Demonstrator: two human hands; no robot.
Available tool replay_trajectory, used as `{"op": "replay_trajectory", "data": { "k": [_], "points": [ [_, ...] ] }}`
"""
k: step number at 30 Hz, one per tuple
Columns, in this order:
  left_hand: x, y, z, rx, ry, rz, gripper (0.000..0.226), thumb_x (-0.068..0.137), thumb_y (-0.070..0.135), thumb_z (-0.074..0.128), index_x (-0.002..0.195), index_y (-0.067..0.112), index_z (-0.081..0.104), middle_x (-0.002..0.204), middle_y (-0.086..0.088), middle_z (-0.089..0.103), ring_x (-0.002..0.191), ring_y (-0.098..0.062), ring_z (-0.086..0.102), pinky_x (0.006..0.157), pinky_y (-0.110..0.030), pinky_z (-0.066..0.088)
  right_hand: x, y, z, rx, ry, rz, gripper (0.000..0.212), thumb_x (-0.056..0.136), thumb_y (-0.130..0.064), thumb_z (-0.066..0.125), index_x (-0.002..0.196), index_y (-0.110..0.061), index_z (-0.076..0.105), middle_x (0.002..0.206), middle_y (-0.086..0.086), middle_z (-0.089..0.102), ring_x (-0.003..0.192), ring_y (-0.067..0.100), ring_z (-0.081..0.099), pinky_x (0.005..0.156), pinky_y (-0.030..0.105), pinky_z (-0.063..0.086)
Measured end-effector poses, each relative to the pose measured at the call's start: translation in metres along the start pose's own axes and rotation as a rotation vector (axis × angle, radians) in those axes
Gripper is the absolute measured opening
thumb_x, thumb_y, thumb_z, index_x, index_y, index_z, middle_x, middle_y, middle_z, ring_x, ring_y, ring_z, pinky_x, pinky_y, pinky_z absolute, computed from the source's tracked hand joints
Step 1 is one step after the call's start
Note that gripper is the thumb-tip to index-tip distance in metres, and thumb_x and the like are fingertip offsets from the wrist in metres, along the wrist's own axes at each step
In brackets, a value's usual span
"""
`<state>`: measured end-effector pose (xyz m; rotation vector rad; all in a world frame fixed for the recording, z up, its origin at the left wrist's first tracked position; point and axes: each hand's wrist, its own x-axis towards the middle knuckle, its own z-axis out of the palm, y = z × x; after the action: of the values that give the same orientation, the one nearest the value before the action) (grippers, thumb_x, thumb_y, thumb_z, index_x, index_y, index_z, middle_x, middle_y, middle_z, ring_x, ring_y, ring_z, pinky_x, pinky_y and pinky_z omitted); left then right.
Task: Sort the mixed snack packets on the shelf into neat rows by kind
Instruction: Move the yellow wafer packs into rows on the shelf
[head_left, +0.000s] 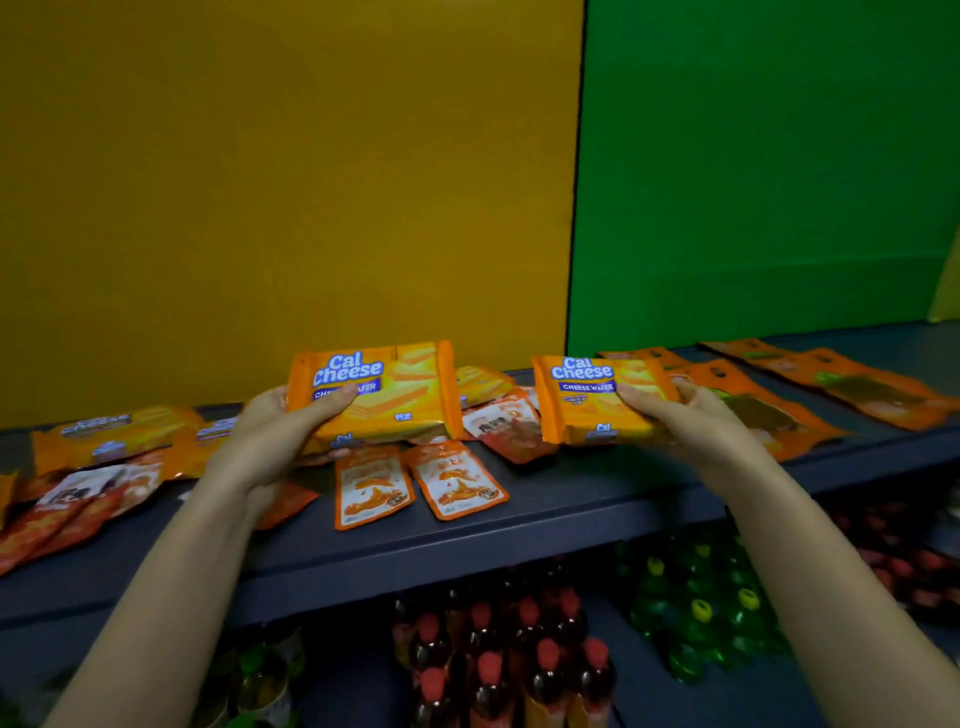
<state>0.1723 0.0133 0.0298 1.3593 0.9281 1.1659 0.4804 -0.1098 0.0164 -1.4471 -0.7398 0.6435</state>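
My left hand (270, 436) grips an orange Cal Cheese wafer packet (395, 395) by its left side, lifted above the dark shelf (545, 525). My right hand (680, 415) holds a second Cal Cheese wafer packet (587, 410) by its right edge, also raised. More Cal Cheese packets (114, 434) lie at the left. Two small orange-and-white sachets (415, 483) lie side by side at the shelf's middle. Red-orange packets (78, 504) are heaped at the left, and long orange packets with a window (769, 410) lie at the right.
Behind the shelf stand a yellow wall panel (285, 182) and a green wall panel (753, 166). The lower shelf holds red-capped bottles (498, 660) and green bottles with yellow caps (701, 603). Another wafer packet (480, 384) lies at the back between my hands.
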Motion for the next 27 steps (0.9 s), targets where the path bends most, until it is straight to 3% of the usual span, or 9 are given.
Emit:
{"op": "replay_trajectory", "data": {
  "k": [3, 6, 10, 13, 18, 20, 23, 27],
  "points": [
    [0.0, -0.003, 0.042, -0.046, -0.097, -0.011, 0.007, 0.082, 0.018, 0.067, 0.085, 0.014, 0.062, 0.054, 0.005, 0.071, 0.044, -0.007, 0.065, 0.039, -0.019, 0.052, -0.015, 0.002, -0.039, 0.04, 0.097, 0.02, 0.075, 0.081, -0.02, 0.069, 0.143, -0.004, 0.03, 0.115, 0.005, 0.053, 0.081, 0.013, 0.059, 0.058, 0.022, 0.056],
    [-0.002, -0.005, 0.089, -0.056, -0.185, -0.011, 0.006, 0.082, 0.017, 0.066, 0.085, 0.013, 0.063, 0.054, 0.005, 0.071, 0.045, -0.007, 0.066, 0.041, -0.019, 0.053, -0.025, 0.006, -0.085, 0.025, 0.159, 0.023, 0.063, 0.079, -0.023, 0.071, 0.133, -0.004, 0.044, 0.119, 0.009, 0.061, 0.077, 0.011, 0.061, 0.05, 0.018, 0.054],
    [-0.01, -0.011, 0.161, -0.064, -0.293, -0.022, 0.006, 0.084, 0.016, 0.065, 0.087, 0.014, 0.062, 0.062, 0.002, 0.071, 0.045, -0.006, 0.065, 0.04, -0.021, 0.053, -0.037, 0.01, -0.151, 0.033, 0.246, 0.047, 0.052, 0.081, -0.021, 0.07, 0.126, -0.004, 0.05, 0.103, 0.008, 0.065, 0.077, 0.014, 0.062, 0.062, 0.024, 0.05],
    [-0.018, -0.015, 0.219, -0.068, -0.353, -0.05, 0.008, 0.084, 0.016, 0.065, 0.09, 0.014, 0.06, 0.08, -0.006, 0.067, 0.05, -0.01, 0.066, 0.043, -0.021, 0.055, -0.045, 0.013, -0.2, 0.032, 0.297, 0.049, 0.048, 0.081, -0.02, 0.069, 0.123, -0.003, 0.052, 0.094, 0.005, 0.066, 0.074, 0.013, 0.063, 0.055, 0.021, 0.052],
    [-0.044, -0.019, 0.321, -0.084, -0.437, -0.054, 0.017, 0.086, 0.012, 0.062, 0.101, 0.007, 0.058, 0.08, -0.008, 0.065, 0.044, -0.007, 0.065, 0.041, -0.02, 0.054, -0.046, 0.018, -0.289, -0.019, 0.377, 0.038, 0.045, 0.082, -0.019, 0.069, 0.12, -0.003, 0.053, 0.097, 0.008, 0.065, 0.069, 0.013, 0.061, 0.042, 0.016, 0.048],
    [-0.056, -0.022, 0.361, -0.096, -0.466, -0.059, 0.019, 0.086, 0.012, 0.061, 0.105, 0.007, 0.058, 0.08, -0.007, 0.065, 0.044, -0.006, 0.065, 0.04, -0.021, 0.053, -0.045, 0.02, -0.325, -0.029, 0.395, 0.028, 0.045, 0.082, -0.019, 0.069, 0.121, -0.003, 0.052, 0.102, 0.011, 0.064, 0.071, 0.016, 0.06, 0.048, 0.021, 0.051],
    [-0.074, -0.029, 0.418, -0.129, -0.49, -0.072, 0.018, 0.087, 0.012, 0.06, 0.104, 0.01, 0.057, 0.082, -0.007, 0.066, 0.046, -0.008, 0.065, 0.041, -0.021, 0.054, -0.043, 0.023, -0.378, -0.062, 0.437, 0.025, 0.047, 0.08, -0.023, 0.071, 0.12, -0.005, 0.052, 0.103, 0.011, 0.065, 0.08, 0.022, 0.062, 0.075, 0.04, 0.053],
    [-0.092, -0.035, 0.49, -0.166, -0.505, -0.081, 0.014, 0.089, 0.008, 0.055, 0.103, 0.007, 0.057, 0.08, -0.007, 0.064, 0.045, -0.008, 0.064, 0.042, -0.021, 0.055, -0.036, 0.027, -0.436, -0.072, 0.456, 0.02, 0.046, 0.08, -0.02, 0.071, 0.119, -0.003, 0.053, 0.099, 0.011, 0.064, 0.072, 0.019, 0.06, 0.065, 0.034, 0.05]
  ]
}}
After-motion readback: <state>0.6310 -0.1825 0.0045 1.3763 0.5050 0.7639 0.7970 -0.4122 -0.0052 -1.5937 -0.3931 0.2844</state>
